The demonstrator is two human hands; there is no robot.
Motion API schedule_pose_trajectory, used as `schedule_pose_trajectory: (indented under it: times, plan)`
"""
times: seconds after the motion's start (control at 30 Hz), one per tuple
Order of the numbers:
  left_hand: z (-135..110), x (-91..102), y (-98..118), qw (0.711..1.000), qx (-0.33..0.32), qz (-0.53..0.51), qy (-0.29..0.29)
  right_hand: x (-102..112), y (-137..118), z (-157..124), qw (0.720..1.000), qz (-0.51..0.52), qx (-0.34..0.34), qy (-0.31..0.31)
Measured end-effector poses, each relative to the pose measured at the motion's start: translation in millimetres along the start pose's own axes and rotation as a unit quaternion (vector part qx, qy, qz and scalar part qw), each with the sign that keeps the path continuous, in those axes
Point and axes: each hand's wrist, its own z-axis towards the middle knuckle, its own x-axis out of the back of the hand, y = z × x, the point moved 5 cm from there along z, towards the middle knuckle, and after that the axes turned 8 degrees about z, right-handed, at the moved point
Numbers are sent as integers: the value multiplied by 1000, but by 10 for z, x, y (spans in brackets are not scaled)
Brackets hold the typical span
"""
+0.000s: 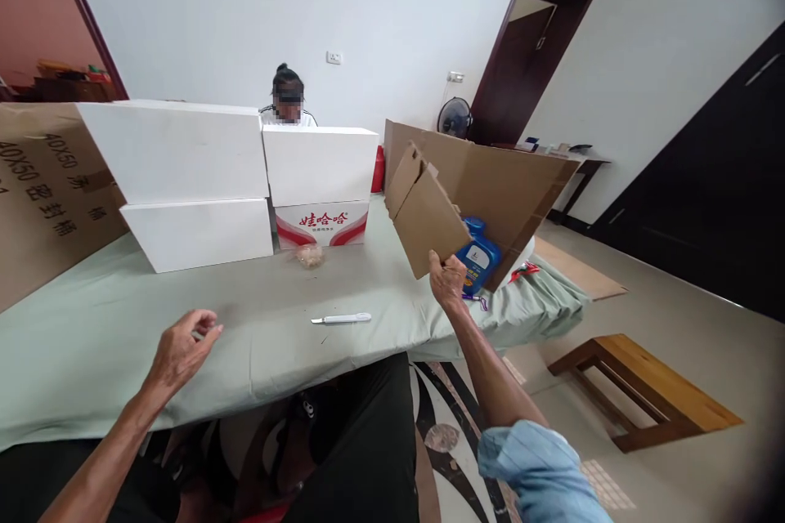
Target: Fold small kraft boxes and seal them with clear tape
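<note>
My right hand (447,278) grips the lower edge of a brown cardboard box flap (423,212), lifted and tilted above the table's right end. Behind the flap, inside the opened cardboard box (509,180), a blue bottle (482,253) shows. My left hand (184,347) hovers over the pale green tablecloth (275,343), fingers loosely curled and apart, holding nothing. A white utility knife (342,318) lies on the cloth between my hands.
White boxes (177,151) and a red-printed carton (322,225) stand at the table's far side, with a person (287,98) seated behind them. A large brown carton (42,188) is at left. A wooden bench (650,388) stands on the floor at right.
</note>
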Motion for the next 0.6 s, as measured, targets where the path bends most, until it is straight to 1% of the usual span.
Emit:
schedule_pose_trajectory:
  times: [0.03,0.1,0.17,0.27,0.33,0.4,0.5,0.6]
  plan:
    - [-57,-124,-82,1000,7,-6,-19,-118,53,48,1000,-13,-5,-9]
    - [-162,-323,-198,999,12,-16,-35,-378,136,110,999,-32,-10,-30]
    - [-245,-470,-270,999,11,-23,-38,-649,191,162,997,-53,-12,-56]
    - [-344,-632,-355,998,20,-28,-43,-1036,214,287,992,-77,-12,-96]
    - [-408,-715,-415,998,32,-15,-46,-1264,196,414,989,-89,-14,-116]
    - [-471,-773,-461,999,32,15,-35,-1464,169,561,987,-100,-18,-127]
    - [-541,-813,-455,998,-7,58,7,-1714,146,759,984,-115,-24,-136]
    - [-560,-822,-375,994,-60,70,51,-1911,162,854,980,-127,-33,-149]
